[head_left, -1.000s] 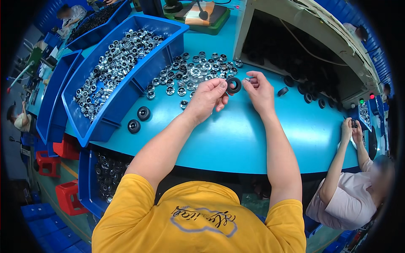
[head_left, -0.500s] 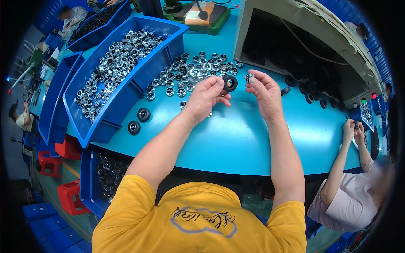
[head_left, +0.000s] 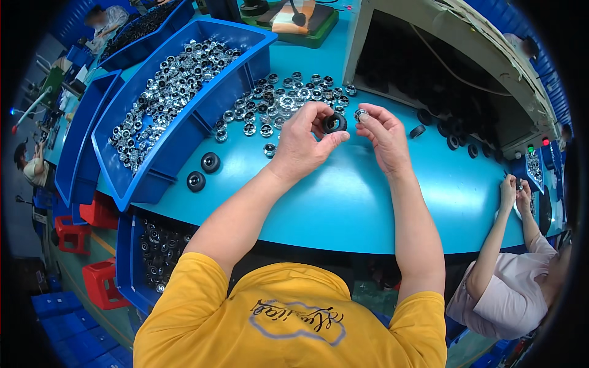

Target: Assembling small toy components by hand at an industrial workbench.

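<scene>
Black tyre (head_left: 342, 124) tilted, hole facing camera

The left hand (head_left: 307, 141) covers part of a black tyre (head_left: 342, 124). Fingertips of the right hand (head_left: 385, 138) hide much of a small shiny wheel hub (head_left: 358, 114). Shadow fills the pale housing (head_left: 358, 43), perhaps obscuring more tyres. The worktable (head_left: 368, 227) overhangs a blue crate (head_left: 126, 254). The lower edge crops the yellow shirt (head_left: 288, 328). A co-worker's (head_left: 503, 294) dark part is too small to identify.
</scene>
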Demonstrator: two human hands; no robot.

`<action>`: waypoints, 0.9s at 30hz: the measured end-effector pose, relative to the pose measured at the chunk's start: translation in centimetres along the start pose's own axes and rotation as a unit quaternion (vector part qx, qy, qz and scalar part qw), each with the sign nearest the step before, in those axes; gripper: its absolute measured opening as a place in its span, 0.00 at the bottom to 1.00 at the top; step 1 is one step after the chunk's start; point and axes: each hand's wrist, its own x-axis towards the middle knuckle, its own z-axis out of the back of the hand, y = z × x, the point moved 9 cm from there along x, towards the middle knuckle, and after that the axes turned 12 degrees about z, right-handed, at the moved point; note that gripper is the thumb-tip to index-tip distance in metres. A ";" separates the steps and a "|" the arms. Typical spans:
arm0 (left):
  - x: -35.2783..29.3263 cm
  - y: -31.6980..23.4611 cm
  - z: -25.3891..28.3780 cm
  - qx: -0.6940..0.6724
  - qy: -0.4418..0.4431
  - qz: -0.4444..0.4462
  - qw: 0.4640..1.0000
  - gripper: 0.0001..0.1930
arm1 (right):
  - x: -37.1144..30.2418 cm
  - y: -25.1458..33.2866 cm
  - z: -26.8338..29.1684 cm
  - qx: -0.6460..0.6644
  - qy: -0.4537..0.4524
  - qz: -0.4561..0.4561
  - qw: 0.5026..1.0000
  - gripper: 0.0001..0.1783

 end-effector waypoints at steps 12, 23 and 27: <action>-0.1 -0.4 0.0 0.015 -0.010 -0.023 1.000 0.24 | -0.1 0.1 -0.5 -0.011 0.016 0.001 1.000 0.19; 0.6 2.9 -0.8 -0.201 0.052 0.119 0.971 0.13 | -0.1 0.2 -0.5 0.040 0.009 0.015 0.999 0.15; 0.7 4.7 -1.6 -0.298 0.100 0.193 0.930 0.14 | -0.4 1.3 -1.1 0.017 0.009 0.094 0.995 0.17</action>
